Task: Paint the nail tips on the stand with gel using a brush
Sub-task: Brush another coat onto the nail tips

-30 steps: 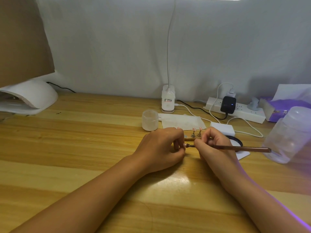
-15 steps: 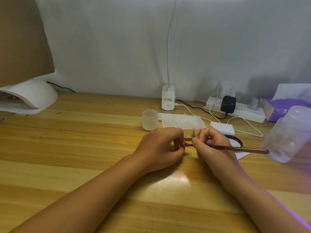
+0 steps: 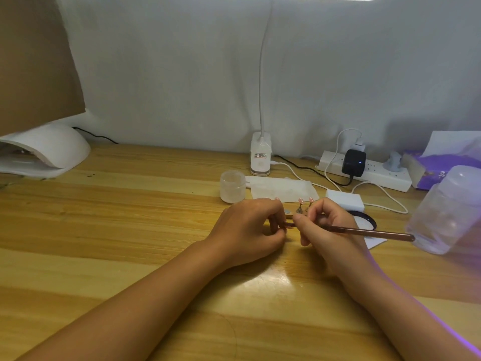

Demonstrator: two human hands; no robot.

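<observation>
Both hands rest on the wooden counter near its middle, close together. The right hand has its fingers curled around a brown brush, pinching it near the front end. The handle runs out to the right, and its rear end lies just in front of a clear plastic jar. The brush's front end points left, toward the fingertips of the left hand.

The left hand's fingers are curled inward with the thumb tucked below them. They appear to pinch something small at the brush tip, but the object is hidden by the fingers, so what the hand holds cannot be told.

The nail tip stand sits on the counter just behind the two hands, largely covered by them. Two small pink nail tips on metal posts show above the gap between the hands, and another pink tip shows just above the left knuckles.

Behind the stand lie a white wipe and a small frosted jar. A white curing lamp stands at the far left. A white power strip with a black adapter lies at the back right.
</observation>
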